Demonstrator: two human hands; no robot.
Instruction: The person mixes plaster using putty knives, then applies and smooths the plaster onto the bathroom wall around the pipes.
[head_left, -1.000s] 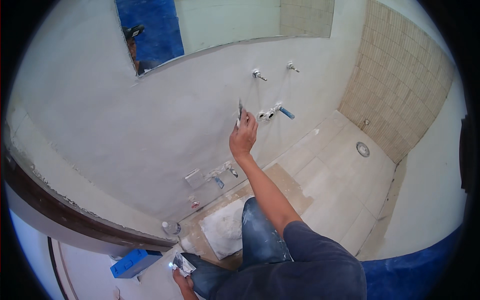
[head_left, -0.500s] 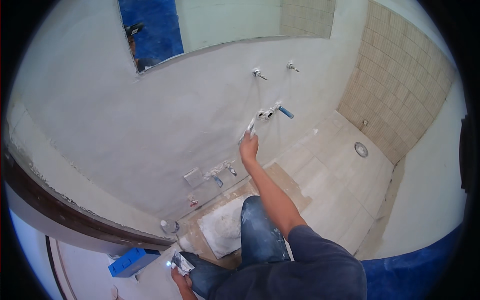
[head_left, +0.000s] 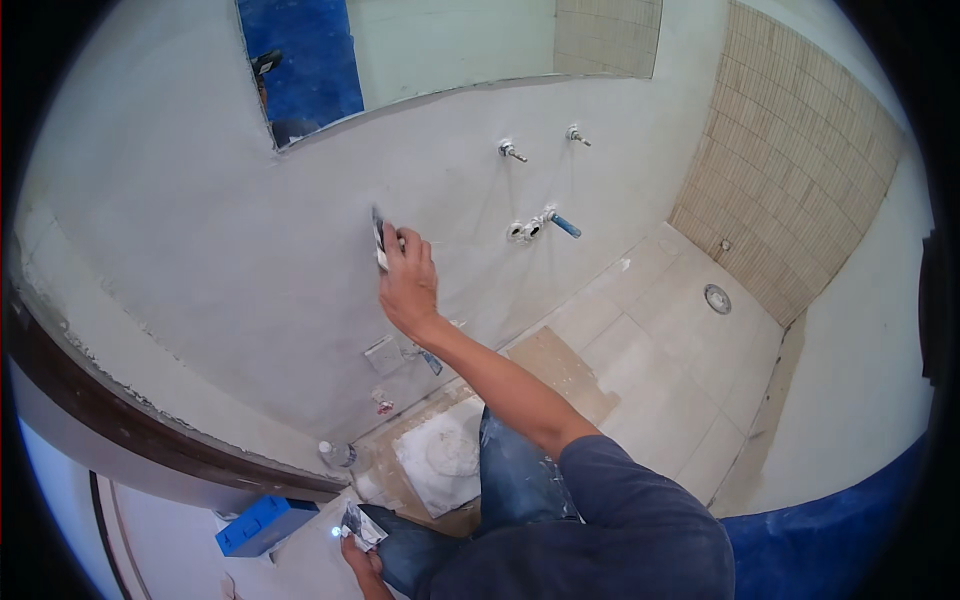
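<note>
My right hand (head_left: 410,285) reaches up to the grey-white wall (head_left: 300,230), closed round a putty knife (head_left: 379,240) whose thin blade lies edge-on at the wall; the tip is slightly blurred. Low at my left side, my left hand (head_left: 362,562) grips a shiny flat metal blade (head_left: 362,527) smeared with white; its handle is hidden. Pipe fittings stick out of the wall: two valve stems (head_left: 511,151) higher up and a blue pipe stub (head_left: 566,226) beside two round openings below. My right forearm partly covers a lower group with another blue stub (head_left: 430,362).
A white bag-like bundle (head_left: 440,460) lies on brown floor covering (head_left: 560,370) before my knees. Close by stand a clear bottle (head_left: 338,455) and, further left, a blue case (head_left: 266,526). A mirror (head_left: 450,40) hangs above. Tiled wall (head_left: 790,150) and floor drain (head_left: 717,298) are right.
My right hand has swept left and a little upward across the wall with the putty knife, away from the pipe openings. The left hand has stayed in place.
</note>
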